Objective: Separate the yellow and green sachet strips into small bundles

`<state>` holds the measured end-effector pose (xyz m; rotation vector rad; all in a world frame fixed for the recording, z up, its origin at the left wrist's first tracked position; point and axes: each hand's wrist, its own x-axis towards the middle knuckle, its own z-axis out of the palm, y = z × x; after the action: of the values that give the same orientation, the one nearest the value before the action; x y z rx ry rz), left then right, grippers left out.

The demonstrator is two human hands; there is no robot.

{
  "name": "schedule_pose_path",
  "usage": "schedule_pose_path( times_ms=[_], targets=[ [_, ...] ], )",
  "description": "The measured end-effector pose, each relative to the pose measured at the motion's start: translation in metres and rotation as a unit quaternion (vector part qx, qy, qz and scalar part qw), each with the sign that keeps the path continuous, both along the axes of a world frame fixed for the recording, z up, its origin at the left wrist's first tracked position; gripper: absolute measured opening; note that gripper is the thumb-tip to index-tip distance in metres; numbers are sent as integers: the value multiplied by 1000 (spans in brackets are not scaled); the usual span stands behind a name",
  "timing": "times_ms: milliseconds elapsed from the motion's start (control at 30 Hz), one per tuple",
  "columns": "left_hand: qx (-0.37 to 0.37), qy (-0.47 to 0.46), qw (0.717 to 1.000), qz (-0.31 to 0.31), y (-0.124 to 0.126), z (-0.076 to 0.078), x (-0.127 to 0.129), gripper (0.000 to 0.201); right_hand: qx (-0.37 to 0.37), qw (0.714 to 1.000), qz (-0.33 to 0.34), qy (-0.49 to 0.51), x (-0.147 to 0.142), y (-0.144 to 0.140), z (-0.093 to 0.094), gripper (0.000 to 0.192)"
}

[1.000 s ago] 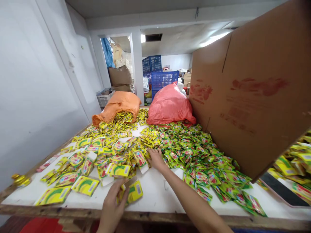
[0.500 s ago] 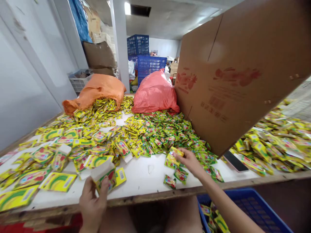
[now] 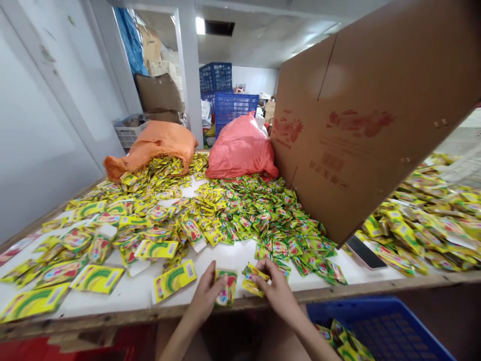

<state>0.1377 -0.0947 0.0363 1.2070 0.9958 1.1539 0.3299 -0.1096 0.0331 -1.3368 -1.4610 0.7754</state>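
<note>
My left hand (image 3: 205,295) pinches a small printed carton (image 3: 227,290), green and yellow with a red picture, at the table's front edge. Just to its right, my right hand (image 3: 277,291) grips a yellow-and-green sachet (image 3: 251,281) between thumb and fingers; whether it is one or more, I cannot tell. Carton and sachet are held close together but apart. A yellow carton (image 3: 175,281) lies flat left of my left hand. Beyond my right hand spreads a heap of green sachets (image 3: 263,218), merging with yellow sachets (image 3: 206,203) on the left.
An orange sack (image 3: 161,138) spills yellow sachets at the back, beside a pink sack (image 3: 242,148). Printed cartons (image 3: 99,278) cover the left side. A large cardboard box (image 3: 338,135) leans at right, near a phone (image 3: 365,252). Below the table edge sits a blue crate (image 3: 394,313) holding packets.
My left hand has moved right with the carton, turning its printed face towards me. My right hand has drawn the sachet back from the green heap towards the carton. The view has shifted slightly.
</note>
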Motion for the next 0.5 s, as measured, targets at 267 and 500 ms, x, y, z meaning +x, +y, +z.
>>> schedule_pose_path(
  times_ms=[267, 500],
  targets=[
    [32, -13, 992, -120, 0, 34, 9, 35, 38, 995, 30, 88, -31, 8, 27, 29],
    [16, -47, 992, -117, -3, 34, 5, 38, 22, 983, 11, 183, -39, 11, 25, 22]
  ],
)
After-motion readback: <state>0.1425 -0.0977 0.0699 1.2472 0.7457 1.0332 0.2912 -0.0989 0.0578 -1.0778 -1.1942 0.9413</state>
